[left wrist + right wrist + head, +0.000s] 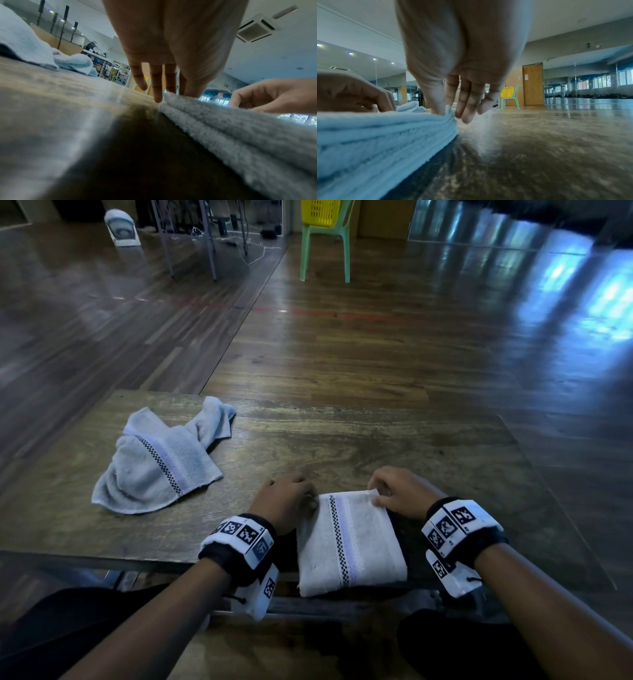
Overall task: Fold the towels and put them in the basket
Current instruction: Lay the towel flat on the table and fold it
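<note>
A folded grey towel (349,542) with a checkered stripe lies at the near edge of the wooden table (376,440), partly over the rim. My left hand (287,498) pinches its far left corner; in the left wrist view thumb and forefinger of the left hand (175,93) close on the towel's edge (240,128). My right hand (394,491) pinches the far right corner, where the right hand (447,111) grips the stacked layers (376,135). A second towel (161,463) lies crumpled at the table's left. The yellow basket (320,212) sits on a green chair far ahead.
The green chair (325,244) with the basket stands several steps beyond the table on the wooden floor. A white fan (121,227) and metal stand legs (205,241) are at the back left. A mirrored wall (590,81) runs along the right.
</note>
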Demonstrator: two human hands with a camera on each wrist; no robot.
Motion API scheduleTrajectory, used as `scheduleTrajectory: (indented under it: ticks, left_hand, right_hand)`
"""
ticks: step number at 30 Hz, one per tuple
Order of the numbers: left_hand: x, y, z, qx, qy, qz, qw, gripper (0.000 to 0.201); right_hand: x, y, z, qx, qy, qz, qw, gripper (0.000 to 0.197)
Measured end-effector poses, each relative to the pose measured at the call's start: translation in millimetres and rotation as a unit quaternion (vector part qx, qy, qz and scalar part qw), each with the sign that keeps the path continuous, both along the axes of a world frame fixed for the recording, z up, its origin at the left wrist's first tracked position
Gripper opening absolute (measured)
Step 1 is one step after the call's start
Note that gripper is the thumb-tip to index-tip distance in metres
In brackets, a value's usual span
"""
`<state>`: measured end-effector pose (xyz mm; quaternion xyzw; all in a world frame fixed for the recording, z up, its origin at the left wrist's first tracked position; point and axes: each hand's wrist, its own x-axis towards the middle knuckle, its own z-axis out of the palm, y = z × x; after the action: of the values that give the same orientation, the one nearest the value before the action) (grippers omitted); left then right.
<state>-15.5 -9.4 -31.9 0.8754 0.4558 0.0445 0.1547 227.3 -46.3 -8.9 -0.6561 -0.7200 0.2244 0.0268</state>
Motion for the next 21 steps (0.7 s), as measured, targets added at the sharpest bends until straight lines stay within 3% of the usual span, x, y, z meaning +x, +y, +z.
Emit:
scheduleTrajectory:
  ticks: [3, 7, 15, 21]
  left_hand:
    - [3, 5, -4, 0.009, -0.025, 0.008, 1.000, 0.013]
    - [5, 9, -5, 0.023, -0.039, 0.014, 0.999, 0.006]
    - [6, 12, -4, 0.042, -0.049, 0.023, 0.998, 0.009]
    - [10, 11, -8, 0.054, 0.000, 0.050, 0.997, 0.006]
  right_hand:
    - [0, 2, -1, 0.029, 0.005, 0.011, 1.000, 0.008]
    - [0, 4, -3, 0.049, 0.022, 0.036, 0.998, 0.012]
    - [4, 8, -10, 0.065, 0.081, 0.014, 0.995, 0.013]
    - [-2, 8, -16, 0.088, 0.023, 0.020, 0.996, 0.013]
